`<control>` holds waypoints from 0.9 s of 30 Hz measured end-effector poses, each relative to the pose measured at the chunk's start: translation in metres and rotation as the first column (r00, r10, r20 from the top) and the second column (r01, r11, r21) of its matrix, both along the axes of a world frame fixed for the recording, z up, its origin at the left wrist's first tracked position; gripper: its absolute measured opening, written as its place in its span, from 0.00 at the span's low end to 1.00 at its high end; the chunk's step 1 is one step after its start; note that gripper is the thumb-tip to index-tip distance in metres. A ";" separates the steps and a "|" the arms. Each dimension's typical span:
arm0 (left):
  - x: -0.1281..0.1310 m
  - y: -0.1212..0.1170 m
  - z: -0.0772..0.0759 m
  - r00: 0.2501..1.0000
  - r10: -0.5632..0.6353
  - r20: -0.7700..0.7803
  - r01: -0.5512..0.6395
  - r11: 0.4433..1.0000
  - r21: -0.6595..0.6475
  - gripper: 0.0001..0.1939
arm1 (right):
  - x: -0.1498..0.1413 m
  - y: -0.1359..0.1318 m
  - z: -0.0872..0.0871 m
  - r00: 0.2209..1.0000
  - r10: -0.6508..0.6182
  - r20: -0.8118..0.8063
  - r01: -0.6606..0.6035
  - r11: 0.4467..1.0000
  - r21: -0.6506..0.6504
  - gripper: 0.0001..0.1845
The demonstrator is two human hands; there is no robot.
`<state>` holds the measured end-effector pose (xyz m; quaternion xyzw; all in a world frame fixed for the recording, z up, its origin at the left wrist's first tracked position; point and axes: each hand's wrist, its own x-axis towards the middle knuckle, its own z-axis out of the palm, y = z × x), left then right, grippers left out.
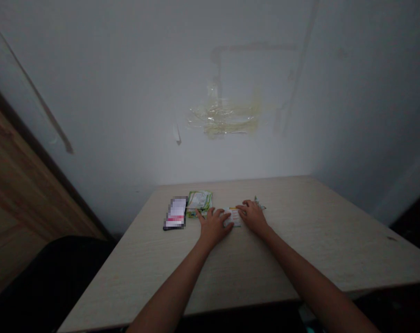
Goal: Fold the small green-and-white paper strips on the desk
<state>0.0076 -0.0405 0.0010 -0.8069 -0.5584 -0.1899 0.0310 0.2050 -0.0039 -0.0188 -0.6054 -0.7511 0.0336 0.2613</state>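
Observation:
Fingers spread, my left hand (214,225) rests at the left edge of a small white printed packet (234,217) lying on the table. My right hand (253,216) is at the packet's right side, its fingertips touching the top right part near a yellow strip. Just behind my left hand lie green and white packets (199,200), seemingly stacked. Another green and white piece (260,203) pokes out behind my right hand, mostly hidden by it. Whether the right fingers pinch the packet is too small to make out.
A phone (175,212) with a blurred-out screen lies left of the green packets. The pale wooden table (300,240) meets a wall (126,115) with yellowed tape (227,118) on it. A dark rounded object (64,273), perhaps a chair, stands at the left beside a wooden door (19,194).

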 end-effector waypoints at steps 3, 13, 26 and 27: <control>0.000 -0.001 0.000 1.000 0.005 0.004 -0.005 1.000 -0.004 0.18 | 0.001 -0.001 -0.001 1.000 0.011 -0.003 -0.011 1.000 0.009 0.17; -0.002 0.001 -0.004 0.999 -0.020 0.032 0.019 1.000 0.016 0.17 | 0.005 -0.003 0.001 0.999 0.041 -0.028 -0.040 0.998 0.040 0.16; -0.002 0.000 -0.002 1.000 -0.007 -0.002 0.007 1.000 0.020 0.18 | 0.012 -0.004 0.002 0.992 0.083 -0.096 -0.084 0.996 -0.001 0.16; -0.002 0.000 -0.002 1.000 -0.006 -0.003 0.006 1.000 0.018 0.18 | 0.013 -0.005 0.003 0.992 0.090 -0.093 -0.091 0.996 -0.008 0.17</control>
